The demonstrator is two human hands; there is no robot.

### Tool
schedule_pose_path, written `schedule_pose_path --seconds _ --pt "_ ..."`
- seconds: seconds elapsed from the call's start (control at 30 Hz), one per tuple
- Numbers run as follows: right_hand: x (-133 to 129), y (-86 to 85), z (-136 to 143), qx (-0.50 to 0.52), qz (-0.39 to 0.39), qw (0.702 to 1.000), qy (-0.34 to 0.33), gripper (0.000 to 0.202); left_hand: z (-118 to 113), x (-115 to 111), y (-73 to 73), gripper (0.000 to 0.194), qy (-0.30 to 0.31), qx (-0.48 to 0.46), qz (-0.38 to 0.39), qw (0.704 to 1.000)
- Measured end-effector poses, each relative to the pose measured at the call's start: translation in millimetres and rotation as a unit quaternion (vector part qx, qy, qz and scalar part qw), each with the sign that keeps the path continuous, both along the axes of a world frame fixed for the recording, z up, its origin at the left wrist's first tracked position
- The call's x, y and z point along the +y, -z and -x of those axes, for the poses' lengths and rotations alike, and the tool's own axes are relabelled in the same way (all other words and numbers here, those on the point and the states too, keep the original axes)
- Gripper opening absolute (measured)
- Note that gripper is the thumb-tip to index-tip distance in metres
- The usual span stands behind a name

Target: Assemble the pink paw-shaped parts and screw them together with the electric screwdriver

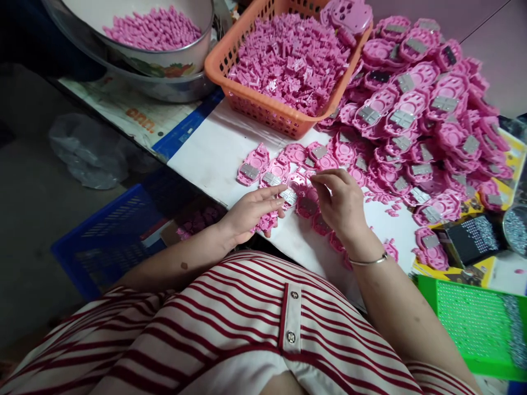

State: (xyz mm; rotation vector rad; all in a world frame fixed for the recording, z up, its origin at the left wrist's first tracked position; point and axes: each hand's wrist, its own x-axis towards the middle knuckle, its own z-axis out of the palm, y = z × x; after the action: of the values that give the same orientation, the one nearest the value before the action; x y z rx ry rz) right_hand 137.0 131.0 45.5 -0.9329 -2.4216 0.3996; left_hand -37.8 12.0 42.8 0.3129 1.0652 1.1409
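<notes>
My left hand (251, 213) is at the table's near edge, cupped around a cluster of small pink plastic pieces (267, 221). Its index and middle fingers reach out towards a pink plastic shell half (289, 195) with a silvery plate. Just right of that shell, my right hand (341, 204) is low over the shells with thumb and forefinger pinched together. Whatever sits between those fingertips is too small to make out. More shell halves lie in a row around both hands, among them one at the left end (254, 164); some are partly covered by my right hand.
An orange basket (263, 112) of small pink pieces stands behind the hands. Shell halves (411, 109) are heaped at right. Further right are a black box (471, 241) with screws and a green tray (469, 318). A bowl (164, 60) of pink parts stands back left; a blue crate (102, 236) is below.
</notes>
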Motion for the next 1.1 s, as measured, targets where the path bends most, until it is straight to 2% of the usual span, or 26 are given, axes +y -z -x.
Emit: schedule_pose_path --seconds 0.13,0.33,0.5,0.73,0.9,1.1 --pt "18 14.8 12 -0.055 -0.012 0.998 -0.022 0.026 -1 5 -0.9 0.059 0.024 -0.023 0.007 0.999" --pt "19 26.1 17 -0.111 0.0 0.993 -0.037 0.031 -1 9 -1.0 0.063 0.03 -0.044 0.021 0.998" --pt "18 21.8 17 -0.154 -0.007 0.987 -0.041 0.032 -1 9 -2.7 0.061 0.027 -0.048 0.019 0.998" --pt "16 11.1 24 -0.222 -0.02 0.971 -0.086 0.031 -1 9 0.7 0.059 0.026 -0.048 0.018 0.998" --pt "14 10.6 28 -0.229 -0.023 0.971 -0.058 0.027 -2 9 2.4 0.058 0.021 -0.045 0.024 0.998" --pt "-3 4.0 22 -0.293 -0.098 0.949 -0.061 0.03 -4 11 -0.6 0.057 0.023 -0.049 0.022 0.998"
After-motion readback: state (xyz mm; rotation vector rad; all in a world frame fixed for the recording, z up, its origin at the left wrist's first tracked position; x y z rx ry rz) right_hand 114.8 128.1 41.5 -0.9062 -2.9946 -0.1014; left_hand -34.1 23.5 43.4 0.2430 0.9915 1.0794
